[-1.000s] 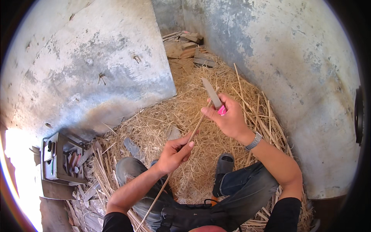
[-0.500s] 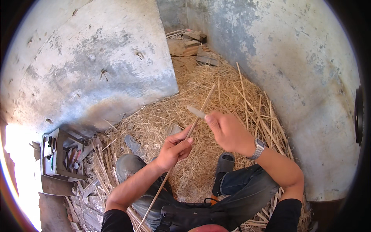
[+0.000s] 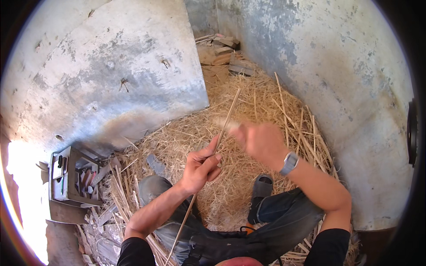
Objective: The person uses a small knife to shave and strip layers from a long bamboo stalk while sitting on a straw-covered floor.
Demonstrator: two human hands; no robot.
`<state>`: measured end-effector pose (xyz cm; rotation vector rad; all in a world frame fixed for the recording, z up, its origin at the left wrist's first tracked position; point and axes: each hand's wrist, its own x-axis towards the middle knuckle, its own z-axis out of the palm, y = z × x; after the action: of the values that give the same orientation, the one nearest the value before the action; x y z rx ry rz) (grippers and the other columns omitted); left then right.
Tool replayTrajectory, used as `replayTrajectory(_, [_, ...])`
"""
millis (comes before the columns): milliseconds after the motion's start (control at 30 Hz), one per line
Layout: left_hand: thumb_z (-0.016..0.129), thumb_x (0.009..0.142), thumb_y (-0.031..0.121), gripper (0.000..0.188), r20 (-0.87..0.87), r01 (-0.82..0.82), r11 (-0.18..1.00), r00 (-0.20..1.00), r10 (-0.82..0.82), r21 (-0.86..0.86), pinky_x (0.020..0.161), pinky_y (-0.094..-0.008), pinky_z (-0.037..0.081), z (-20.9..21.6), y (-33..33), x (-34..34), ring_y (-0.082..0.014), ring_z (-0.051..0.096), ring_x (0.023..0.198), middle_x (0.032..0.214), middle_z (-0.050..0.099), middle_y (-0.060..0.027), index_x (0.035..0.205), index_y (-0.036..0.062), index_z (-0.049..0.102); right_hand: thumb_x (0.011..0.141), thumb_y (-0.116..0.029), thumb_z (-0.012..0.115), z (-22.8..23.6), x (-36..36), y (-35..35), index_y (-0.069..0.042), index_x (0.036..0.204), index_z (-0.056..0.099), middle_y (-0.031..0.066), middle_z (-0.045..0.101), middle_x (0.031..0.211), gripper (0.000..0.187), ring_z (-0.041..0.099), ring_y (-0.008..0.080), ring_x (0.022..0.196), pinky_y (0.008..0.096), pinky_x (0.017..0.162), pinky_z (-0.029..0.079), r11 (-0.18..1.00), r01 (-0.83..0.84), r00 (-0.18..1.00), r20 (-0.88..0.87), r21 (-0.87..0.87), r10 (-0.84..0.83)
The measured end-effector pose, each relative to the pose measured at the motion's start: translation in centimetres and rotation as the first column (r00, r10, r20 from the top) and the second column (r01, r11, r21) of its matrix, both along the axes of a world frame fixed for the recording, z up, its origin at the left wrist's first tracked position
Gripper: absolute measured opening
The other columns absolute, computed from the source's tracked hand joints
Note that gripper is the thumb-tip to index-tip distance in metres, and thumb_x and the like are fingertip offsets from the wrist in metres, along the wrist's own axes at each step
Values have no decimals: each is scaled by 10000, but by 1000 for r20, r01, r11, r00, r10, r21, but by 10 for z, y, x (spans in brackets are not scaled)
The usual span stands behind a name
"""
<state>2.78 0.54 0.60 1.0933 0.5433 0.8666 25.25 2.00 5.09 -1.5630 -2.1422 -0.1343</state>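
My left hand (image 3: 202, 169) is closed around a long, thin wooden stick (image 3: 230, 110). The stick slants up and away past my fingers, and its lower part runs back over my lap. To the right, my right hand (image 3: 262, 142) is closed on a knife (image 3: 227, 124), whose pale blade is smeared by motion. The blade lies across the stick just above my left fingers; whether it touches the wood I cannot tell. A wristwatch (image 3: 289, 162) is on my right wrist.
Straw-like shavings (image 3: 230, 188) cover the floor around my legs. Long wooden strips (image 3: 306, 142) lie along the right wall. Scrap wood blocks (image 3: 227, 44) are piled in the far corner. A small wooden cabinet (image 3: 66, 177) holding odds and ends stands at the left, near bright light.
My right hand has moved slightly right and blurs with motion, the knife with it. The stick's far tip has swung a little left and stands steeper. The whole view has shifted slightly.
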Motion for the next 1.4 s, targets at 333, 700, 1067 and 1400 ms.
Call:
replayTrajectory(333, [473, 1020, 11, 498, -1, -26, 999, 1000, 26, -23, 437, -250, 262, 0, -3, 4, -55, 296, 459, 585, 365, 50, 1506, 108, 419, 1032, -508, 400, 8, 6, 15, -68, 743, 602, 139, 550, 464, 564, 581, 319, 408, 423, 371, 432, 993, 94, 995, 35, 74, -97])
replayTrajectory(700, [490, 1016, 17, 500, -161, -85, 996, 983, 83, -2, 433, -244, 274, -9, -4, 0, -46, 338, 476, 642, 402, 43, 1506, 61, 402, 1033, -535, 367, -15, 6, 29, -80, 689, 595, 111, 549, 456, 614, 536, 282, 360, 402, 328, 374, 981, 130, 990, 36, 146, -137])
replayTrajectory(1067, [478, 1017, 30, 506, -137, -68, 996, 989, 59, -56, 427, -247, 284, -10, -5, -4, -59, 327, 448, 623, 407, 32, 1512, 38, 375, 1048, -474, 389, -14, 6, 31, -75, 693, 572, 116, 520, 458, 565, 519, 276, 363, 392, 350, 375, 992, 76, 997, 5, 102, -77])
replayTrajectory(1400, [488, 1024, 35, 499, -50, 82, 991, 995, -87, -104, 442, -250, 274, -9, -18, -17, -62, 267, 458, 602, 309, 48, 1511, 116, 412, 1056, -510, 343, -14, 97, 54, -73, 668, 559, 72, 443, 437, 623, 449, 243, 369, 375, 384, 338, 909, 360, 932, -45, 209, -358])
